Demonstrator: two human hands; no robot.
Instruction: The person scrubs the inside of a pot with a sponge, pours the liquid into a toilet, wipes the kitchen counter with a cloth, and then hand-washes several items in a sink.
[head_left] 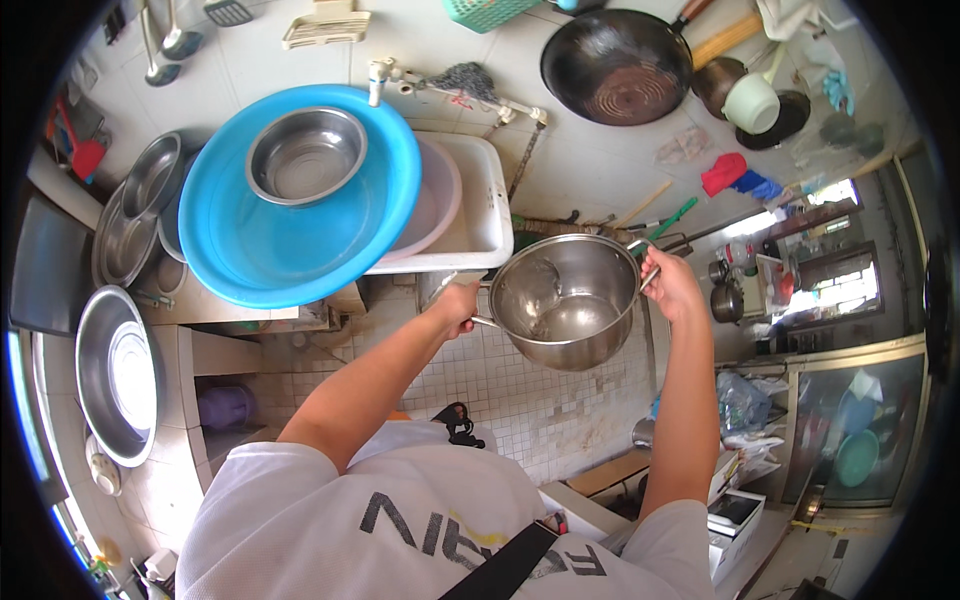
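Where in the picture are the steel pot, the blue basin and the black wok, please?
Steel pot point(570, 316): head view, on its inside bottom.
Blue basin point(318, 240): head view, on its bare inside.
Black wok point(620, 70): head view, on its inner surface.

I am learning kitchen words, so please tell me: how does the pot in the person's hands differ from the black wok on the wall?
The pot is shiny silver-coloured metal; the wok is black. The pot is held at its two side handles by the left hand and right hand; the wok is against the wall, untouched, and shows one brown handle. Both are round, open vessels.
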